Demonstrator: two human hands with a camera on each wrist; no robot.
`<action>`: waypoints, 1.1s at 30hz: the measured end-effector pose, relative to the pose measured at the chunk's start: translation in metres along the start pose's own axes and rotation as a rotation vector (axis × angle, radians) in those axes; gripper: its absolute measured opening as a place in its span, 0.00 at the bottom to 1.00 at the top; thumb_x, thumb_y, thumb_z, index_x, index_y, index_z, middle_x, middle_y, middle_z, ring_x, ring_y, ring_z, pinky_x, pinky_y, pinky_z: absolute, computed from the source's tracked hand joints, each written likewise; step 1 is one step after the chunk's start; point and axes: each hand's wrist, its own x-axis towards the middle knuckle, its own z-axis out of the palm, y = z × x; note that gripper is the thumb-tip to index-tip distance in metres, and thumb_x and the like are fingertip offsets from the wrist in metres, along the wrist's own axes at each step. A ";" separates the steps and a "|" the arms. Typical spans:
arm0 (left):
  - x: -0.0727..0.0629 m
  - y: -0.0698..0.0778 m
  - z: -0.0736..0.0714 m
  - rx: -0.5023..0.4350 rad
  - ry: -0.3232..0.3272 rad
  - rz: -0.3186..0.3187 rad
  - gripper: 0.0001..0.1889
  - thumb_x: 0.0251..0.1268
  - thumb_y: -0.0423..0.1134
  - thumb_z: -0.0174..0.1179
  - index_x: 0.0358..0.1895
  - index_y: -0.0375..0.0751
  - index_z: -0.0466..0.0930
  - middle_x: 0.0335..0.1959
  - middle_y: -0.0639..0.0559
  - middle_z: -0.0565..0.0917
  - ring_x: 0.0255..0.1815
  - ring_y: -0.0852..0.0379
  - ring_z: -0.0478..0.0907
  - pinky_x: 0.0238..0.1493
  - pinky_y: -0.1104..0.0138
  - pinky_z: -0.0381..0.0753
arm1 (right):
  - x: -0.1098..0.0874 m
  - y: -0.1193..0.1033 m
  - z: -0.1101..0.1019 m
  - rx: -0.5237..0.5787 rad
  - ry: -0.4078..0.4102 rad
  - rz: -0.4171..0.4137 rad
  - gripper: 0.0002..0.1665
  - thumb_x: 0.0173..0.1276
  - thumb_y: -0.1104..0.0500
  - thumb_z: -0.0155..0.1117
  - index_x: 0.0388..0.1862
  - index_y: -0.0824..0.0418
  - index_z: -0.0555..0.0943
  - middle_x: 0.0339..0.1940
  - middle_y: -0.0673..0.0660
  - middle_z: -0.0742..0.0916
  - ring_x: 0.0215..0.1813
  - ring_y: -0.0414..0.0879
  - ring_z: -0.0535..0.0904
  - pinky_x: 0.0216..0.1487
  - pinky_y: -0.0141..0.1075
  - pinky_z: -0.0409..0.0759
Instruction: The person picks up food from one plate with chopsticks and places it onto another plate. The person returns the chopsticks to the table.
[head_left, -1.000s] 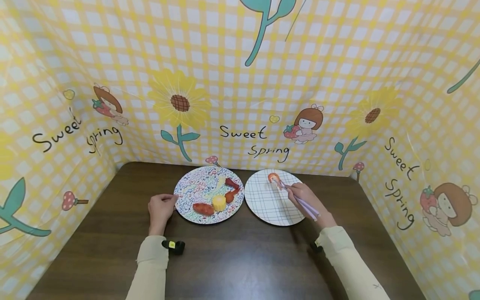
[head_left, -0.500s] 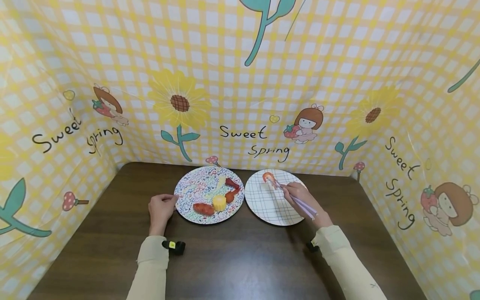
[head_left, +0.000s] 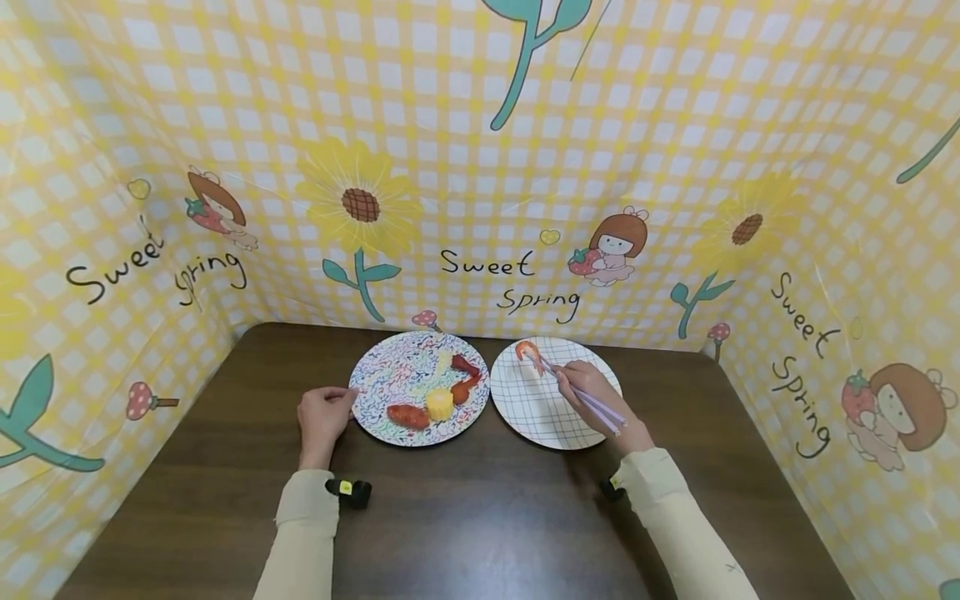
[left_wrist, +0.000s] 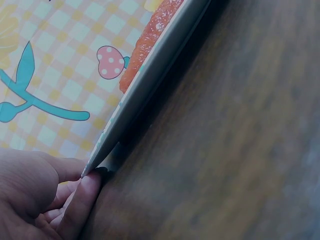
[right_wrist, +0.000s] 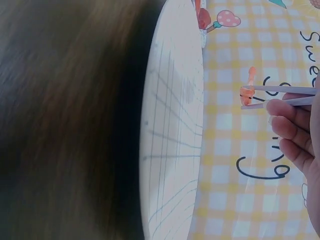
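Observation:
In the head view my left hand (head_left: 322,419) is at the left rim of a plate with a colourful squiggle pattern (head_left: 386,371). The left wrist view shows its thumb and finger pinching that rim (left_wrist: 112,130). With my right hand (head_left: 596,392) I hold a pair of pale purple chopsticks (head_left: 597,406). An orange shrimp (head_left: 527,350) is gripped between their tips, over a white plate with a blue grid (head_left: 536,412). From the right wrist the shrimp (right_wrist: 247,95) appears raised clear of this plate (right_wrist: 172,130).
On the squiggle plate lie a reddish-brown sausage-like piece (head_left: 408,416), a yellow corn piece (head_left: 439,406), a drumstick-shaped piece (head_left: 461,392), a dark red piece (head_left: 464,364) and a pale yellow piece (head_left: 444,361). Checked cloth (head_left: 480,208) walls the dark wooden table (head_left: 465,517) on three sides.
My right hand has moved left with the chopsticks, carrying the shrimp toward the left side of the grid plate. My left hand stays at the squiggle plate's rim.

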 end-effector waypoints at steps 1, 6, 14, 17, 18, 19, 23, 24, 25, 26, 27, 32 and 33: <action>0.000 0.000 0.000 0.001 -0.004 -0.001 0.17 0.69 0.43 0.66 0.45 0.30 0.88 0.33 0.39 0.90 0.21 0.65 0.82 0.25 0.70 0.77 | 0.001 -0.001 0.001 0.009 0.001 0.005 0.14 0.75 0.67 0.55 0.48 0.70 0.87 0.32 0.57 0.88 0.38 0.51 0.82 0.44 0.46 0.81; -0.001 0.000 -0.002 0.001 -0.014 -0.009 0.17 0.70 0.43 0.65 0.45 0.29 0.88 0.34 0.38 0.90 0.22 0.64 0.82 0.25 0.70 0.77 | 0.008 -0.008 0.003 0.048 -0.035 0.041 0.14 0.77 0.66 0.55 0.48 0.69 0.87 0.37 0.60 0.89 0.42 0.52 0.82 0.48 0.47 0.81; -0.001 -0.001 -0.001 -0.007 -0.012 -0.001 0.17 0.70 0.43 0.65 0.45 0.29 0.88 0.33 0.39 0.90 0.21 0.64 0.82 0.25 0.70 0.77 | 0.023 -0.022 0.011 0.085 0.002 -0.010 0.11 0.74 0.69 0.57 0.40 0.68 0.87 0.34 0.58 0.88 0.39 0.50 0.81 0.43 0.43 0.80; -0.001 0.000 -0.001 -0.014 -0.012 0.003 0.17 0.70 0.43 0.65 0.45 0.28 0.88 0.33 0.38 0.90 0.21 0.64 0.82 0.24 0.70 0.77 | 0.027 -0.023 0.015 0.094 0.008 -0.022 0.11 0.74 0.69 0.57 0.41 0.68 0.87 0.35 0.59 0.89 0.39 0.50 0.82 0.43 0.44 0.81; -0.001 0.000 -0.001 -0.015 -0.011 0.005 0.17 0.70 0.42 0.65 0.45 0.28 0.88 0.34 0.38 0.90 0.21 0.64 0.82 0.24 0.71 0.78 | 0.028 -0.024 0.017 0.094 0.008 -0.024 0.11 0.74 0.68 0.57 0.41 0.68 0.88 0.35 0.58 0.89 0.39 0.50 0.82 0.43 0.43 0.81; -0.001 0.000 -0.001 -0.016 -0.010 0.005 0.17 0.69 0.42 0.65 0.45 0.28 0.88 0.34 0.38 0.90 0.21 0.64 0.82 0.24 0.71 0.78 | 0.029 -0.024 0.019 0.095 0.006 -0.027 0.11 0.74 0.68 0.57 0.40 0.67 0.88 0.35 0.58 0.89 0.39 0.50 0.81 0.43 0.43 0.81; -0.002 0.000 -0.001 -0.021 -0.009 0.008 0.17 0.70 0.42 0.65 0.45 0.28 0.88 0.34 0.37 0.90 0.21 0.64 0.82 0.24 0.71 0.78 | 0.032 -0.028 0.027 0.101 -0.011 -0.045 0.10 0.73 0.69 0.58 0.37 0.65 0.86 0.33 0.56 0.87 0.37 0.48 0.80 0.41 0.41 0.81; -0.002 0.000 -0.001 -0.021 -0.009 0.008 0.16 0.70 0.42 0.65 0.45 0.28 0.88 0.34 0.37 0.90 0.20 0.64 0.82 0.24 0.71 0.78 | 0.032 -0.029 0.029 0.105 -0.018 -0.049 0.10 0.73 0.69 0.59 0.35 0.64 0.86 0.32 0.56 0.87 0.37 0.47 0.79 0.41 0.41 0.80; -0.002 0.001 -0.001 -0.022 -0.010 0.006 0.16 0.70 0.42 0.65 0.45 0.28 0.88 0.34 0.37 0.90 0.20 0.64 0.82 0.24 0.71 0.78 | 0.033 -0.031 0.031 0.110 -0.024 -0.055 0.09 0.72 0.69 0.59 0.34 0.64 0.85 0.30 0.55 0.86 0.36 0.47 0.78 0.40 0.40 0.79; -0.002 0.001 -0.001 -0.022 -0.012 0.004 0.16 0.69 0.42 0.65 0.45 0.28 0.88 0.34 0.37 0.90 0.20 0.64 0.82 0.24 0.71 0.78 | 0.034 -0.032 0.033 0.113 -0.030 -0.056 0.09 0.73 0.69 0.59 0.34 0.64 0.85 0.30 0.54 0.85 0.35 0.47 0.77 0.40 0.40 0.79; -0.002 0.001 -0.001 -0.021 -0.012 0.004 0.16 0.69 0.42 0.65 0.44 0.28 0.88 0.34 0.37 0.90 0.20 0.64 0.82 0.24 0.71 0.78 | 0.035 -0.034 0.035 0.113 -0.036 -0.060 0.10 0.73 0.69 0.59 0.33 0.64 0.85 0.29 0.54 0.84 0.34 0.46 0.76 0.39 0.39 0.78; -0.002 0.002 -0.001 -0.022 -0.013 0.004 0.16 0.69 0.42 0.66 0.44 0.28 0.88 0.34 0.37 0.90 0.21 0.63 0.82 0.24 0.71 0.78 | 0.041 -0.041 0.042 0.104 -0.058 -0.071 0.12 0.75 0.67 0.57 0.33 0.63 0.85 0.26 0.51 0.81 0.33 0.45 0.74 0.38 0.37 0.76; -0.002 0.001 -0.001 -0.024 -0.014 0.004 0.16 0.69 0.42 0.65 0.45 0.28 0.88 0.35 0.36 0.90 0.21 0.63 0.82 0.24 0.71 0.78 | 0.043 -0.043 0.042 0.106 -0.062 -0.076 0.12 0.75 0.66 0.56 0.32 0.62 0.84 0.26 0.52 0.80 0.32 0.45 0.73 0.38 0.37 0.76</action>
